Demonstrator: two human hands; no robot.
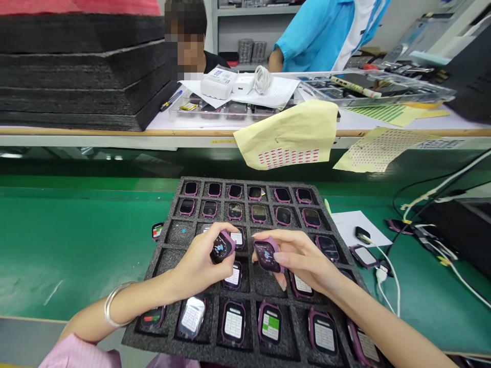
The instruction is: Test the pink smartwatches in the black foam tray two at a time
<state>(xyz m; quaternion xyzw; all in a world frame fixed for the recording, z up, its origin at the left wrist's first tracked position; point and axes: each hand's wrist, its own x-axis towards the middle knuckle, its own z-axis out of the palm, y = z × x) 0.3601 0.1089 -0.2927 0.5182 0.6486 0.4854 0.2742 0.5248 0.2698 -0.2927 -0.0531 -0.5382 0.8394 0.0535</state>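
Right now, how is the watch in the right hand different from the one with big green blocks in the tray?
The held watch is in the right hand; the green-block watch lies in a tray compartment. The held watch's screen is mostly dark; the green-block watch's shows white and green. Both have purple cases and lit screens.

First watch (220, 248) in left hand (201, 256): purple case, dark dial. Second watch (265, 255) in right hand (305, 254): same. Both lit, tilted, above foam tray (169, 258).

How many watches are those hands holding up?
2: one watch in the left hand, another watch in the right hand. Fingers partly cover both.
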